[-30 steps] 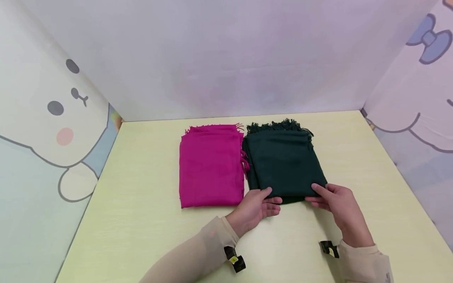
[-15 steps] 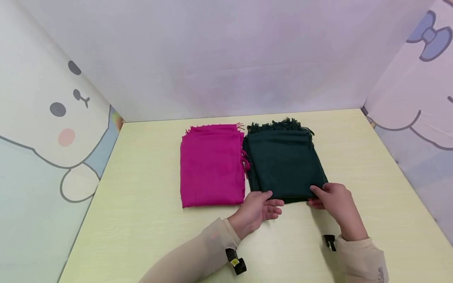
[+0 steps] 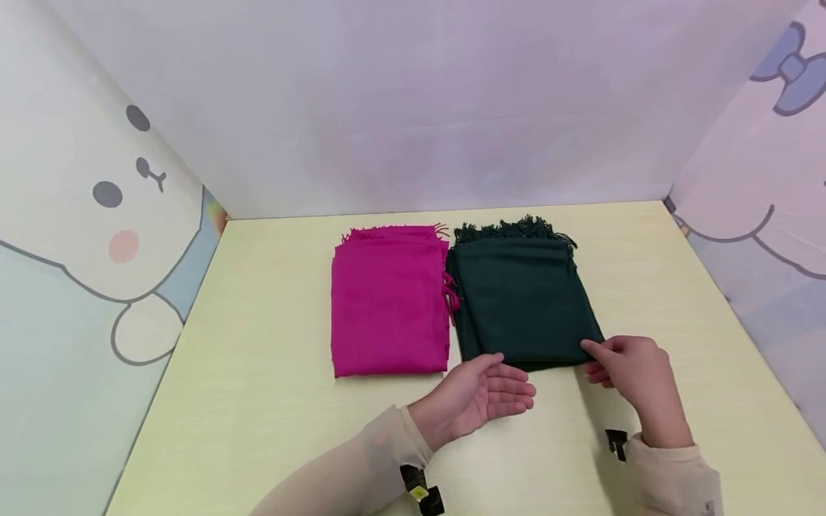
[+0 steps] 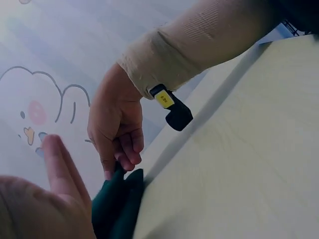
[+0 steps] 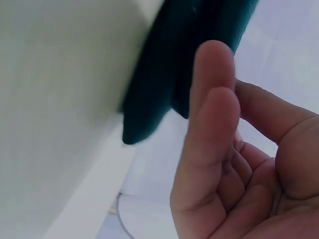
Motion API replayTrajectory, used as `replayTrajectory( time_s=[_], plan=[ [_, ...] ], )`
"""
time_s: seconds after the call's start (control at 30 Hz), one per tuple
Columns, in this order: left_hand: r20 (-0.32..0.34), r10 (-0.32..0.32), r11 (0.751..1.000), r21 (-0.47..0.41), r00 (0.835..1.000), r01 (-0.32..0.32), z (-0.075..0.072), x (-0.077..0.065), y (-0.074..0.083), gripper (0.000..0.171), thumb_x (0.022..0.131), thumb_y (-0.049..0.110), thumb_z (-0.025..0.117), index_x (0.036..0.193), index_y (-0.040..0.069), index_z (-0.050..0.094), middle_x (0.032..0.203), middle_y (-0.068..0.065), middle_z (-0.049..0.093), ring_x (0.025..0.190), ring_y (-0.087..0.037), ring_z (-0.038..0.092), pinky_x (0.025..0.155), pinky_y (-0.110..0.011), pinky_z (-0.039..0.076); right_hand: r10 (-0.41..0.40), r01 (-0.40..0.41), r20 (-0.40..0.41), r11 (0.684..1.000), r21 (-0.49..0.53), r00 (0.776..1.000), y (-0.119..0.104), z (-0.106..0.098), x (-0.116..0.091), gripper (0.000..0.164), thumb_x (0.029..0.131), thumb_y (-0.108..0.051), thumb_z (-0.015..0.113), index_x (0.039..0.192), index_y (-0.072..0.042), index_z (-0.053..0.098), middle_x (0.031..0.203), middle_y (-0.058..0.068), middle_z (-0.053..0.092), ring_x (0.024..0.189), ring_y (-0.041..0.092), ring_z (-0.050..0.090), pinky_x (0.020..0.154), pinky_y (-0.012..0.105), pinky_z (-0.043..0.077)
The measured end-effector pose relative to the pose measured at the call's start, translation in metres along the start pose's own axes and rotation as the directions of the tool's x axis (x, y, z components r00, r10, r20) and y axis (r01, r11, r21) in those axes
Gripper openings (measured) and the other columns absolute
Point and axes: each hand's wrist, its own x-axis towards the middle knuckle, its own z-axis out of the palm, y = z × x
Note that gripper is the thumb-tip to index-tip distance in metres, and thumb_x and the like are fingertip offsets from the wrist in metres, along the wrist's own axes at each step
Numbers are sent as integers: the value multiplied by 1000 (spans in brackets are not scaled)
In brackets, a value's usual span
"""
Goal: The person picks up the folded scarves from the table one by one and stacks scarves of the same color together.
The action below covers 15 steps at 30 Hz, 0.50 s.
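Note:
A dark green fringed scarf (image 3: 525, 301) lies folded into a rough square on the table, its fringe at the far side. My right hand (image 3: 635, 373) pinches its near right corner between thumb and fingers. The right wrist view shows those fingers close up beside the green folds (image 5: 159, 74). At the near left corner, my left hand (image 3: 477, 398) has its fingers straight and palm turned up, thumb tip right at the scarf's edge. To the left lies a folded magenta scarf (image 3: 390, 308), with a few of its tassels beside the green one.
The pale yellow table (image 3: 258, 401) meets a white back wall (image 3: 413, 107). Side walls carry cartoon animal prints (image 3: 122, 208). A small black device (image 3: 422, 491) is strapped at the left sleeve, another black device (image 3: 616, 444) at the right.
My left hand's fingers have spread straight and slid off the green scarf's near edge, drawing slightly toward me. The right hand keeps its pinch on the corner, slightly farther right.

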Motion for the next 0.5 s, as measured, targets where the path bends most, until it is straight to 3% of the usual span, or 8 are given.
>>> replayTrajectory(
  time_s=[0.1,0.2,0.37,0.5],
  plan=[
    [97,30,997,61,995,-36,1,-3,7,42,103,29,50,122,-7,61,111,-17,71,103,-29,70,95,-40,54,-23,21,-54,999,-41,998,-4,-4,-2,47,98,-45,61,87,-1,72,69,3,72,63,19,70,55,31,52],
    [156,88,979,167,984,-115,1,-6,15,40,104,25,50,122,-10,58,108,-15,70,97,-24,70,94,-40,55,-84,68,-137,991,-117,987,-9,-6,-3,43,98,-43,61,85,-3,72,65,0,70,62,18,67,53,31,46],
    [152,166,939,278,974,-204,1,-12,30,33,104,20,51,119,-8,60,111,-15,69,100,-25,69,93,-37,55,-169,112,-286,972,-204,943,-24,-9,-5,37,99,-36,61,87,-3,72,65,1,70,61,19,63,52,32,41],
    [136,243,896,348,960,-276,0,-17,44,28,105,16,48,117,-5,62,113,-16,67,109,-36,65,94,-37,55,-198,140,-333,972,-189,922,-38,-8,-2,36,100,-34,60,96,0,72,73,9,73,65,24,68,58,34,44]
  ],
)
